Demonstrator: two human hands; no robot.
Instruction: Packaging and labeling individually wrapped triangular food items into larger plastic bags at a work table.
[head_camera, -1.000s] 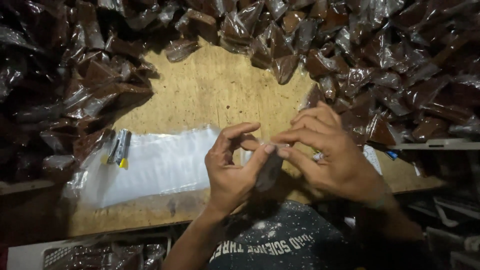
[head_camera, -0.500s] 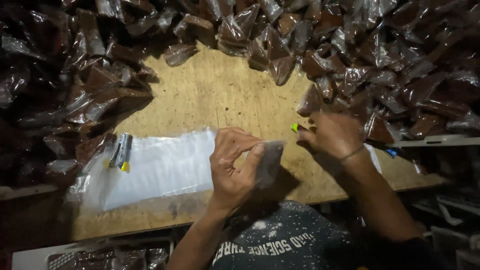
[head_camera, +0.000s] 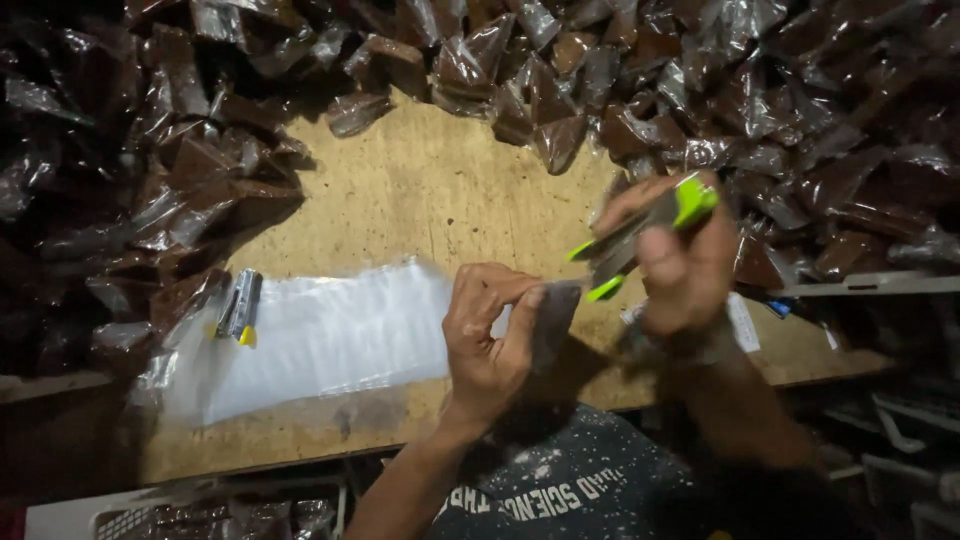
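From my remote seat I see the wooden table (head_camera: 420, 200) ringed far and to both sides by a heap of filled brown packets (head_camera: 700, 90), clear bags (head_camera: 320, 335) stacked at near left. My right hand (head_camera: 685, 265) clenches a green stapler (head_camera: 640, 235); my left hand (head_camera: 495, 335) pinches a small packet (head_camera: 555, 320) just below it. Motion blur suggests haste, so I judge a staple could miss the fold or nick a fingertip

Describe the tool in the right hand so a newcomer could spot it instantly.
Start at the bare wooden tabletop ringed by brown filled plastic packets. Above its right side, the right hand lifts a grey stapler with lime-green tips, the only bright green thing here.
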